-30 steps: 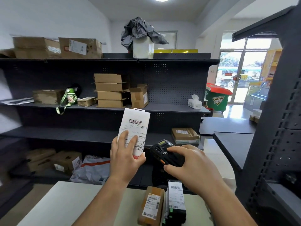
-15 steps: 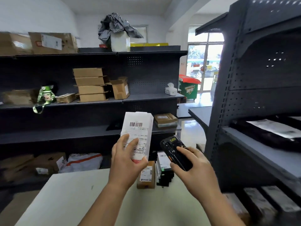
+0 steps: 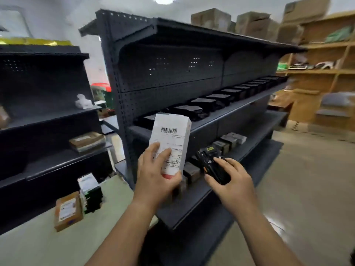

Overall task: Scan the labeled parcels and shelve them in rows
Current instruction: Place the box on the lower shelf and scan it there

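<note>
From my feed, the left hand (image 3: pixel 155 181) grips a white parcel (image 3: pixel 171 139) upright, thumb curled round its lower right corner and fingers spread across the printed label, with the barcode facing me. The parcel is in the air in front of the dark shelf unit (image 3: pixel 172 73), level with its middle shelf's front edge. Just beside it, the right hand (image 3: pixel 234 185) is curled round a black scanner (image 3: pixel 211 166), fingers over its top. A row of black packets (image 3: pixel 207 104) runs along the middle shelf, and small boxes (image 3: pixel 228 141) line the shelf below. On the table (image 3: pixel 38 246) at lower left, near its far edge, a brown box (image 3: pixel 68 211) stands beside a stack of dark parcels (image 3: pixel 91 194); I cannot tell if they touch.
</note>
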Tool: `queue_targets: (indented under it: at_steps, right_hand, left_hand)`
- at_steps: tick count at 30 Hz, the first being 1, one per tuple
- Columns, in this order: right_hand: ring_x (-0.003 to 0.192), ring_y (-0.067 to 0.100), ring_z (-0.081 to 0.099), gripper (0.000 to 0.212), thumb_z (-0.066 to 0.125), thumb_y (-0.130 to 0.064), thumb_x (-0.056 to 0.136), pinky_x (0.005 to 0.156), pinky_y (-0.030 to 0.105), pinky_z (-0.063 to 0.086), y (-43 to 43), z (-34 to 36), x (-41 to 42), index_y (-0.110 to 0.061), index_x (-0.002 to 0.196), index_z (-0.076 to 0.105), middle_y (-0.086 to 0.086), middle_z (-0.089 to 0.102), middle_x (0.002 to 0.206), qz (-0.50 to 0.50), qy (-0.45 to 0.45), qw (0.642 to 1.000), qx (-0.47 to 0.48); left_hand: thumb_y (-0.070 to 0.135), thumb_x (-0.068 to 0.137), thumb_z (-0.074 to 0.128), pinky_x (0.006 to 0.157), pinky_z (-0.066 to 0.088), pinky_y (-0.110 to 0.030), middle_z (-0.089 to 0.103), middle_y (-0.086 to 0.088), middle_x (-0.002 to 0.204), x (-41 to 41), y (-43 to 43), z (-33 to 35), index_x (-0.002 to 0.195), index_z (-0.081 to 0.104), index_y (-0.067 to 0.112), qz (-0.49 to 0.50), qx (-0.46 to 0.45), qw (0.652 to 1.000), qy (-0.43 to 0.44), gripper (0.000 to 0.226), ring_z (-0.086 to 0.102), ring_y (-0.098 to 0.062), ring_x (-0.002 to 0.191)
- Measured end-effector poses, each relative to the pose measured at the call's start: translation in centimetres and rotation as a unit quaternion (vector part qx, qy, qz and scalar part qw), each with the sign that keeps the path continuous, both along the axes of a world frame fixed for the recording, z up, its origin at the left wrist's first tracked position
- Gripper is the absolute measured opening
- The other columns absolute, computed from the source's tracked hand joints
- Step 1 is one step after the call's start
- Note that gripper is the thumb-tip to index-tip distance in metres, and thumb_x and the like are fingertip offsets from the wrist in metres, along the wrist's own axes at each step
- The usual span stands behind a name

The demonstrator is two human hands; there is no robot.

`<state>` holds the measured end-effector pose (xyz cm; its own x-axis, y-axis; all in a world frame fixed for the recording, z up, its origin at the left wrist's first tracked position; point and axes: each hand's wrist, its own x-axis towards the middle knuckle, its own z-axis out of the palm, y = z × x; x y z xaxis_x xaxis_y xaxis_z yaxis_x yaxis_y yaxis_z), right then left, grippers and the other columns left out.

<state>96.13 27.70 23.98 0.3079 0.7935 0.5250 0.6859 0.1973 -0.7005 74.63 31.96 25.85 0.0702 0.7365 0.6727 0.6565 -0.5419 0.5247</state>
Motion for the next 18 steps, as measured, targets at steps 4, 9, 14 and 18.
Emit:
queue_targets:
  at_steps: [4, 9, 14, 18]
  right_hand:
    - [0.119, 0.017, 0.057, 0.052, 0.082, -0.040, 0.072, 0.101, 0.034, 0.047, -1.4, -0.4, 10.9, -0.034, 0.122, 0.068, -0.005, 0.058, 0.129, -0.073, 0.023, 0.997, 0.011]
    - [0.110, 0.018, 0.060, 0.053, 0.076, -0.049, 0.071, 0.092, 0.038, 0.051, -1.9, -1.1, 23.5, -0.036, 0.122, 0.067, -0.008, 0.060, 0.125, -0.143, 0.019, 0.990, -0.003]
    - [0.106, 0.016, 0.059, 0.061, 0.060, -0.063, 0.067, 0.089, 0.039, 0.052, 0.8, -3.3, 32.3, -0.039, 0.123, 0.064, -0.011, 0.061, 0.115, -0.183, 0.027, 0.983, -0.023]
    - [0.110, 0.012, 0.058, 0.056, 0.072, -0.054, 0.071, 0.092, 0.038, 0.051, 5.3, -4.8, 38.3, -0.039, 0.124, 0.064, -0.012, 0.060, 0.122, -0.203, 0.045, 0.977, -0.041]
  left_hand:
    - [0.034, 0.068, 0.081, 0.107, 0.031, -0.033, 0.037, -0.001, 0.148, 12.3, 1.6, 0.2, 0.128, 0.063, 0.018, -0.067, -0.001, 0.998, 0.008, 0.064, 0.035, -0.022, 0.131]
    - [0.038, 0.065, 0.073, 0.106, 0.029, -0.031, 0.038, -0.001, 0.146, 26.5, 3.6, -0.7, 0.126, 0.063, 0.018, -0.149, -0.019, 0.989, -0.001, 0.065, 0.036, -0.022, 0.128]
    - [0.035, 0.065, 0.076, 0.107, 0.030, -0.031, 0.038, 0.001, 0.146, 36.2, 8.3, -3.3, 0.124, 0.063, 0.020, -0.191, -0.047, 0.980, 0.009, 0.062, 0.038, -0.023, 0.129]
    - [0.030, 0.066, 0.081, 0.105, 0.032, -0.031, 0.039, 0.000, 0.145, 43.0, 14.3, -5.3, 0.123, 0.064, 0.019, -0.219, -0.049, 0.974, 0.016, 0.061, 0.038, -0.024, 0.129]
